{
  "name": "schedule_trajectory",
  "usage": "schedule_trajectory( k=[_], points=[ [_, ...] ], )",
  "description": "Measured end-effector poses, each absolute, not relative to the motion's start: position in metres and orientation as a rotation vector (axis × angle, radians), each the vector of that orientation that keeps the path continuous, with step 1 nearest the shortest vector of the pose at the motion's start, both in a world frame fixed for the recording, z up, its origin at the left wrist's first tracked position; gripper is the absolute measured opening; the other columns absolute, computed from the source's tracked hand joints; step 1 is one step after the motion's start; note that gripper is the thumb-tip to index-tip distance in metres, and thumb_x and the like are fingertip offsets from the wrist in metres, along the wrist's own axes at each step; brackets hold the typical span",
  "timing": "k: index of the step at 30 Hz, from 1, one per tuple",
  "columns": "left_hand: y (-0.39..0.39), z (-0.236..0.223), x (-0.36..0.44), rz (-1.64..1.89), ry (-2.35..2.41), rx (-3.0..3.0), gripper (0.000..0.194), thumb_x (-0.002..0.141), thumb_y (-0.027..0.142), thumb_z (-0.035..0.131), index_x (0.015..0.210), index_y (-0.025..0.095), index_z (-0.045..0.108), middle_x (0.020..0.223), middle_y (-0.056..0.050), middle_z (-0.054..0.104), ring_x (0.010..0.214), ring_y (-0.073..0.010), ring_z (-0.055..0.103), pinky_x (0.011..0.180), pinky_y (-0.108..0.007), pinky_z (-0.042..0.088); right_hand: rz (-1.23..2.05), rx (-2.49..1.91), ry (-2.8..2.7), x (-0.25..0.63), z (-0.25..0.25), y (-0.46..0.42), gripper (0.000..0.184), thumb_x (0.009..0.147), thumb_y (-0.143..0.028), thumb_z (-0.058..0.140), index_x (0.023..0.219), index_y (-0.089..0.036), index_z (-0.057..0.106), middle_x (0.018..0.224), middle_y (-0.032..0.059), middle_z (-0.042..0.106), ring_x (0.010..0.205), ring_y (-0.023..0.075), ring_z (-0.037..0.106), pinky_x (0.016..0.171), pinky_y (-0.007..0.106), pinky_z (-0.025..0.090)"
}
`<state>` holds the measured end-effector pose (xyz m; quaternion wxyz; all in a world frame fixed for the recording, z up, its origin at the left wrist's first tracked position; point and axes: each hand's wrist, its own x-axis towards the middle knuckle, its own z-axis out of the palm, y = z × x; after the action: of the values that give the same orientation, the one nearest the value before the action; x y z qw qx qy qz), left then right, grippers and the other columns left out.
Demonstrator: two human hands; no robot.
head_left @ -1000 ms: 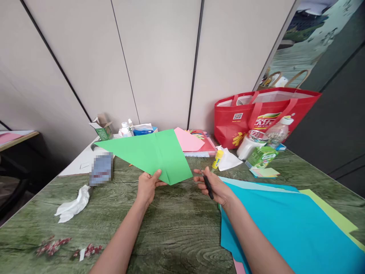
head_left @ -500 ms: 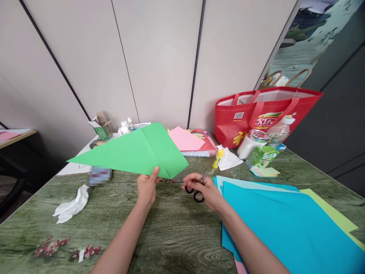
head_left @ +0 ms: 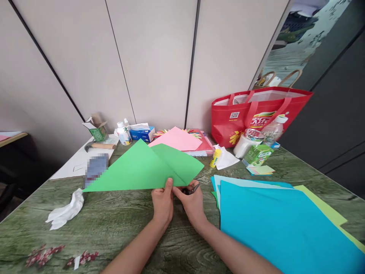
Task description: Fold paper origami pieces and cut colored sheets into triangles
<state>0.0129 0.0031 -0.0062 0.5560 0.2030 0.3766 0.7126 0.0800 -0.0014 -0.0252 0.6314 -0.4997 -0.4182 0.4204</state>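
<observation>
A folded green paper sheet (head_left: 134,171) is held up over the table, its long tip pointing left and a crease running across its right half. My left hand (head_left: 163,201) is closed on its lower edge, with the thumb on the near face. Right beside it, my right hand (head_left: 194,203) is closed around black-handled scissors (head_left: 191,189), its fingertips reaching the paper's lower edge near my left thumb. Most of the scissors is hidden by the hand. A pink paper piece (head_left: 176,139) lies behind the green sheet.
Blue paper sheets (head_left: 265,217) are stacked at the right. Behind them are a yellow glue stick (head_left: 215,158), a green box (head_left: 258,155) and a red bag (head_left: 228,121). On the left lie a crumpled tissue (head_left: 67,209) and a hammer (head_left: 101,145); a blue tissue pack (head_left: 142,134) stands farther back.
The green paper has moved lower and turned, uncovering the hammer and blue tissue pack. My right hand, with the scissors, has come left against my left hand and the paper's edge.
</observation>
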Motion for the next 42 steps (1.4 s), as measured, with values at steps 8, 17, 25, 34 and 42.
schedule_trajectory(
  k=[8, 17, 25, 34, 42],
  points=[
    [0.001, -0.01, 0.014, 1.71, 0.914, 0.536, 0.029, 0.052, 0.031, 0.078, 0.069, 0.011, 0.067, 0.069, -0.005, 0.066, 0.072, -0.0177, 0.061, 0.068, -0.029, 0.049, 1.185, -1.008, -0.772, 0.077, -0.018, -0.004, 0.044, 0.056, -0.022, 0.071, 0.092, -0.017, 0.048, 0.093, 0.0065, 0.065, 0.085, 0.0202, 0.061, 0.078, 0.033, 0.048],
    [0.011, -0.007, 0.001, 1.749, 1.036, 0.595, 0.031, 0.05, 0.036, 0.078, 0.056, 0.012, 0.061, 0.06, -0.003, 0.063, 0.06, -0.0153, 0.058, 0.057, -0.027, 0.047, 1.222, -1.01, -0.803, 0.09, -0.023, 0.007, 0.029, 0.058, -0.015, 0.062, 0.086, -0.015, 0.054, 0.074, 0.0016, 0.067, 0.069, 0.0157, 0.061, 0.068, 0.027, 0.047],
    [0.019, -0.005, -0.016, 1.802, 1.156, 0.703, 0.029, 0.051, 0.036, 0.076, 0.052, 0.014, 0.057, 0.052, 0.0, 0.055, 0.057, -0.0146, 0.055, 0.054, -0.025, 0.046, 1.359, -0.987, -0.878, 0.095, -0.012, 0.004, 0.041, 0.059, -0.024, 0.07, 0.094, -0.016, 0.051, 0.076, 0.0039, 0.068, 0.077, 0.0195, 0.063, 0.073, 0.032, 0.047],
    [0.011, -0.014, -0.007, 1.677, 1.258, 0.859, 0.042, 0.059, 0.034, 0.072, 0.037, 0.015, 0.041, 0.04, 0.006, 0.037, 0.041, -0.0062, 0.036, 0.046, -0.021, 0.038, 1.273, -0.997, -0.867, 0.091, -0.01, 0.001, 0.041, 0.058, -0.025, 0.071, 0.094, -0.014, 0.055, 0.092, 0.0085, 0.068, 0.084, 0.0215, 0.062, 0.076, 0.034, 0.048],
    [0.021, -0.001, -0.019, 1.732, 1.086, 0.766, 0.027, 0.055, 0.031, 0.076, 0.07, 0.011, 0.064, 0.074, -0.005, 0.066, 0.066, -0.0154, 0.059, 0.06, -0.027, 0.049, 1.348, -0.996, -0.861, 0.093, -0.012, 0.003, 0.022, 0.059, -0.013, 0.057, 0.08, -0.016, 0.052, 0.065, 0.0026, 0.067, 0.062, 0.0163, 0.061, 0.068, 0.032, 0.048]
  ],
)
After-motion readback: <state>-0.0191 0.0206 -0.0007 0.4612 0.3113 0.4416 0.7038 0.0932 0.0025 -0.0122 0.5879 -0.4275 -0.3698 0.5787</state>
